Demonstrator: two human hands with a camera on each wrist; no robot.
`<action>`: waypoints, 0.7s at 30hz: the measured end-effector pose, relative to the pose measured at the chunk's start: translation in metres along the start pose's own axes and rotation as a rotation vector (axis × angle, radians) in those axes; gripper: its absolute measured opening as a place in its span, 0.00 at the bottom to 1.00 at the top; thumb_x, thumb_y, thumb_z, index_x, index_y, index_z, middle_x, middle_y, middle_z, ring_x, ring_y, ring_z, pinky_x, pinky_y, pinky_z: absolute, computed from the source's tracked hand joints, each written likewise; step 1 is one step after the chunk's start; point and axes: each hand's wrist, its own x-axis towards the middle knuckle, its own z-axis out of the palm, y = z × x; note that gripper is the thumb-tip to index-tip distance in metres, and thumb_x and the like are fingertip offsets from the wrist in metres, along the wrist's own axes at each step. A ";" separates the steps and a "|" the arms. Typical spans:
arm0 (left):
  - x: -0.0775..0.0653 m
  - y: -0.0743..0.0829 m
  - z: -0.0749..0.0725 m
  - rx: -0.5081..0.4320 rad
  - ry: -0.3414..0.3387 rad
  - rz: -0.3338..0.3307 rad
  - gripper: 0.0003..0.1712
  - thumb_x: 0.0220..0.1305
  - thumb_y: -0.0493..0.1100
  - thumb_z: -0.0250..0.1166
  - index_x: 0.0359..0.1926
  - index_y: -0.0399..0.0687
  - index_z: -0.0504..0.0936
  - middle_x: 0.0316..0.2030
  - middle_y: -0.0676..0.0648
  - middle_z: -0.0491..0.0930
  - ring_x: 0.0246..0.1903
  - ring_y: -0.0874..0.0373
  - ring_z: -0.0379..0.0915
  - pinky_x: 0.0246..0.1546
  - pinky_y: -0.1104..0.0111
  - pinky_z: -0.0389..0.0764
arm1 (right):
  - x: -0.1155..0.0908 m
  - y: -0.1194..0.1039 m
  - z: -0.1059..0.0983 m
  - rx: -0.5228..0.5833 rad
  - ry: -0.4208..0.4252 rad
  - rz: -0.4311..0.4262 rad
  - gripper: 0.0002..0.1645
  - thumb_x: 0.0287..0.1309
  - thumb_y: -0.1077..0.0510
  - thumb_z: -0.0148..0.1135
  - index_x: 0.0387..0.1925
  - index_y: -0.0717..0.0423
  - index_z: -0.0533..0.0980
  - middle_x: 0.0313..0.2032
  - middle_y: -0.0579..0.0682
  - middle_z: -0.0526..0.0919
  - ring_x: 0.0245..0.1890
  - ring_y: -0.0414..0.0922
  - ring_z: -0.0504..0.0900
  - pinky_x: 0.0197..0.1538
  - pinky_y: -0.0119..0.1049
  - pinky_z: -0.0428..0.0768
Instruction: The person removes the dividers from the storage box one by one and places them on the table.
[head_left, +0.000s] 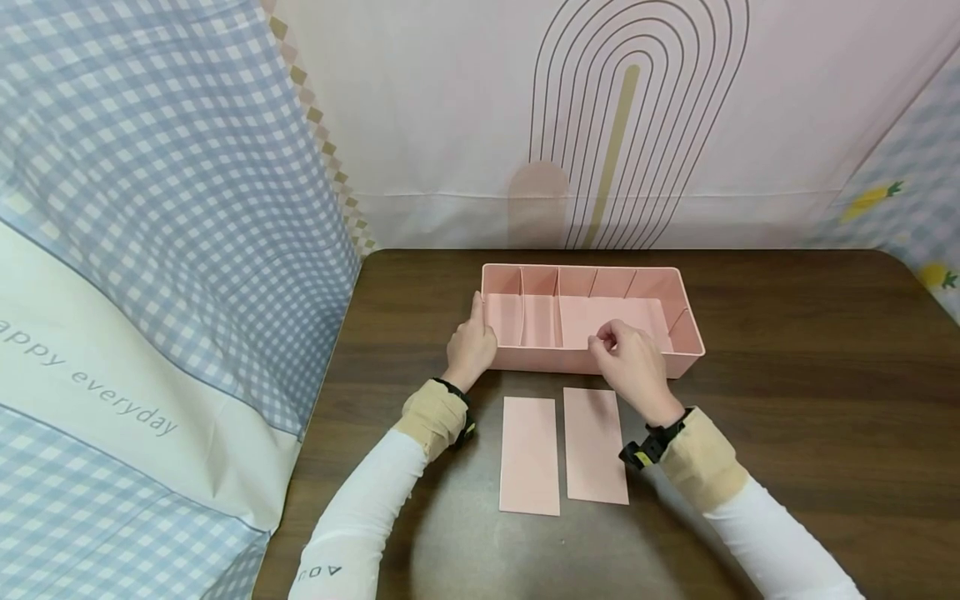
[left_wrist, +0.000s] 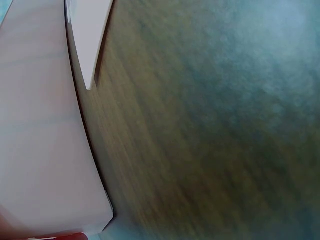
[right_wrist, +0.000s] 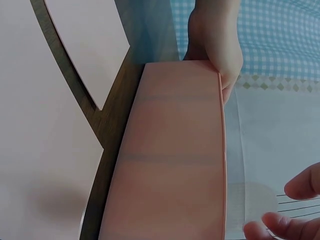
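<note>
A long pink organizer box (head_left: 585,360) lies across the table, with two upright dividers (head_left: 558,308) splitting off narrow compartments at its left. My left hand (head_left: 471,346) holds the box's left end, the index finger stretched along the end wall. In the right wrist view, that hand (right_wrist: 217,42) bends round the box corner. Over the front rim of the wide right compartment hovers my right hand (head_left: 633,367), fingers loosely bent. Its thumb (right_wrist: 304,182) and fingertips stand apart in the right wrist view, nothing between them.
Two flat pink panels (head_left: 529,457) (head_left: 596,446) lie side by side on the brown wooden table (head_left: 795,375), just in front of the box. A patterned cloth (head_left: 435,108) hangs behind the table, and a checked blue one (head_left: 195,167) at the left.
</note>
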 end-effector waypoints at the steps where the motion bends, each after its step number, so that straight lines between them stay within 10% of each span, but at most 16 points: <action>1: 0.000 0.000 0.000 0.002 -0.001 0.000 0.33 0.60 0.39 0.43 0.67 0.48 0.50 0.18 0.42 0.73 0.17 0.50 0.70 0.14 0.64 0.63 | 0.000 0.000 0.000 -0.001 -0.001 0.004 0.11 0.54 0.54 0.51 0.25 0.58 0.73 0.20 0.50 0.73 0.21 0.44 0.68 0.25 0.32 0.61; 21: 0.001 0.002 -0.002 0.002 -0.011 -0.004 0.33 0.60 0.39 0.42 0.68 0.49 0.48 0.16 0.44 0.72 0.15 0.52 0.66 0.13 0.65 0.61 | 0.014 -0.006 0.010 -0.013 -0.070 0.040 0.14 0.52 0.50 0.51 0.30 0.58 0.74 0.23 0.50 0.75 0.24 0.47 0.70 0.29 0.35 0.63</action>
